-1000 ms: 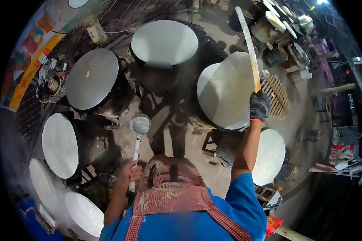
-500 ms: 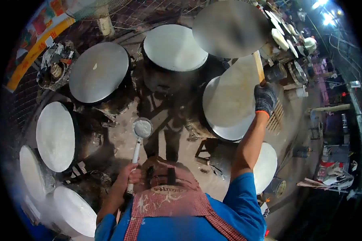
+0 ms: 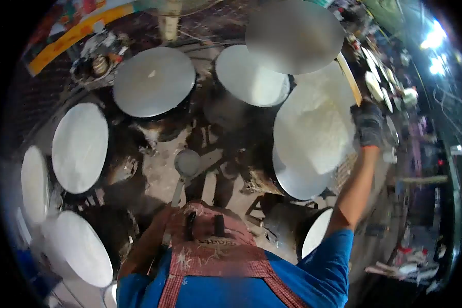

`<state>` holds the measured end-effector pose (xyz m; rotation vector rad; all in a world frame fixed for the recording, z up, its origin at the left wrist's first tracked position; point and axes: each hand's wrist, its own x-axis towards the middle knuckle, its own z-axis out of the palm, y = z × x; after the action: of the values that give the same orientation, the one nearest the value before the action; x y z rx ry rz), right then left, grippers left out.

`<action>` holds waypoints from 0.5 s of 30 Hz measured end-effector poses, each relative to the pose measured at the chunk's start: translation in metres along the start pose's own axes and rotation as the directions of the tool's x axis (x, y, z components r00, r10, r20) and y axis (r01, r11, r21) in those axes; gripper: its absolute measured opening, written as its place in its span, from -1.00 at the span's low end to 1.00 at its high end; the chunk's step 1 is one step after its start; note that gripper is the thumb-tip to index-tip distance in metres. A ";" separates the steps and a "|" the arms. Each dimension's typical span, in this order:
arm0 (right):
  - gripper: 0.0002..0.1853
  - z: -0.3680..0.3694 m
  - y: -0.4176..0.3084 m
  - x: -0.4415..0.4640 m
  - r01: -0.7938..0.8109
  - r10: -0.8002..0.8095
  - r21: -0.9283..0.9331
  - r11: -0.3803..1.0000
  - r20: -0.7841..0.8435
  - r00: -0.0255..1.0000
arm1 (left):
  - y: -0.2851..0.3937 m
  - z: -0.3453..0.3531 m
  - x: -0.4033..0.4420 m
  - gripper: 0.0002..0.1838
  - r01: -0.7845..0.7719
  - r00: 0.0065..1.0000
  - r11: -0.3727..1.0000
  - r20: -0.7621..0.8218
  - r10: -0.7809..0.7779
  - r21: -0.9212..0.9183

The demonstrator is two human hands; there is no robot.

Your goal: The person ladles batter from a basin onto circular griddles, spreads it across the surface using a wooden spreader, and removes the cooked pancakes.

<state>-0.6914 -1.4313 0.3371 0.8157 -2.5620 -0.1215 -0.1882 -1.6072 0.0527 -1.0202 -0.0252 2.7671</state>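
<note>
My left hand (image 3: 161,220), dim and blurred at my apron, is closed around the handle of a ladle (image 3: 188,163), whose round bowl points forward over the floor. In a dark knitted glove, my right hand (image 3: 367,124) grips a flat wooden stick (image 3: 350,82) reaching forward and left. Beside that hand a thin, pale round sheet (image 3: 313,128) stretches from near the stick over a round griddle (image 3: 303,187), leaving the griddle's near edge uncovered. Whether the sheet is fixed to the stick cannot be made out.
Several round griddles surround me on dark stands, including one at the back (image 3: 151,82), one at left (image 3: 80,149) and one at near left (image 3: 84,249). A grey blurred oval (image 3: 294,37) hides the top right. Cluttered goods (image 3: 408,264) lie at far right.
The view has shifted. My right hand and the stick have moved right, and the pale sheet has shifted with them relative to the griddle. My left hand still holds the ladle.
</note>
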 end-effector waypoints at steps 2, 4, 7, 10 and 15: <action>-0.71 -0.002 -0.008 -0.001 0.139 -0.137 0.026 0.990 -0.068 0.988 | -0.013 -0.001 -0.004 -0.87 -0.091 0.993 0.995 -0.075 0.094 0.050; -0.72 0.004 -0.007 0.003 0.408 -0.404 -0.034 0.912 -0.245 0.882 | -0.032 0.001 -0.010 -0.87 -0.191 0.972 0.979 -0.128 0.198 0.067; -0.68 -0.011 -0.036 0.002 0.556 -0.536 0.022 0.831 -0.241 0.809 | -0.068 0.010 -0.022 -0.87 -0.346 0.918 0.938 -0.197 0.343 0.022; -0.66 0.024 -0.045 0.019 0.651 -0.603 0.449 0.612 -0.268 0.751 | -0.096 -0.020 -0.020 -0.80 -0.373 0.897 0.897 0.157 0.414 -0.236; -0.65 -0.042 -0.136 -0.011 0.866 -0.827 -0.035 0.499 -0.317 0.464 | -0.156 -0.010 -0.059 -0.90 -0.492 0.853 0.712 -0.114 0.509 -0.501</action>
<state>-0.5930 -1.5349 0.3413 1.9601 -1.6436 -0.1168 -0.1110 -1.4657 0.0961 -1.2534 -0.6242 3.3801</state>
